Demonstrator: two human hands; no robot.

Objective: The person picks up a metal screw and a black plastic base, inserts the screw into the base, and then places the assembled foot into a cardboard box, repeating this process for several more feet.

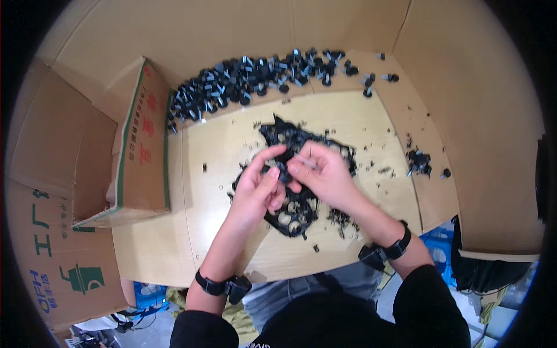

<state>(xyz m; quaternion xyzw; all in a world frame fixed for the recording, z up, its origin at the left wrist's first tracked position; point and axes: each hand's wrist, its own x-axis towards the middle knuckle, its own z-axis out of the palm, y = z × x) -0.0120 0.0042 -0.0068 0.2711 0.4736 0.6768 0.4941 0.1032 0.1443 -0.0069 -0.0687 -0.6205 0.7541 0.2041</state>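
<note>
Over the middle of the table, my left hand (pixel 255 188) pinches a small round black part (pixel 284 173) between thumb and fingers. My right hand (pixel 331 178) meets it there, its thumb and fingers closed on a slim pale stick-like piece (pixel 306 162); its exact kind is too small to tell. Beneath both hands lies black sheet scrap (pixel 293 217) full of round holes, partly hidden by them. Along the far edge sits a long heap of black knobs with metal screw shanks (pixel 232 84).
Cardboard walls (pixel 278 26) surround the pale wooden table (pixel 217 255). An open cardboard box (pixel 145 139) stands at the left. Small black trimmings (pixel 342 222) lie near my right wrist, and a small cluster of knobs (pixel 419 163) rests on the right cardboard strip.
</note>
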